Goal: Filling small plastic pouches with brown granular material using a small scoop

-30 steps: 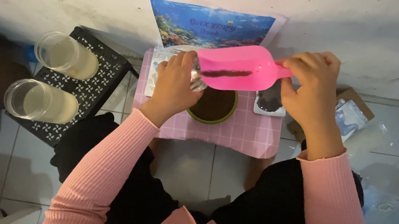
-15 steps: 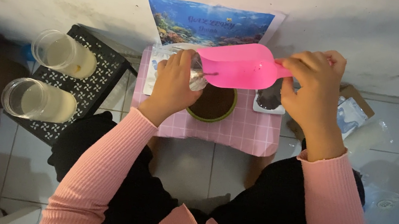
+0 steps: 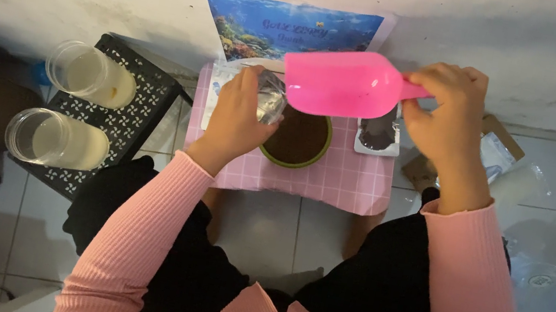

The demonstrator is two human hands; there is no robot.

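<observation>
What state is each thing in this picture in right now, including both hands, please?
left hand: closed around a small clear cup, tilted.
right hand: gripping the handle of the pink scoop, held above the bowl.
green bowl: upright, holding dark material.
two clear jars: open, on the black stand, whitish contents.
small pouch: open, dark contents.

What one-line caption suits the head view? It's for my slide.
Right hand tips a pink scoop toward a clear cup in the left hand, above a green bowl.
</observation>
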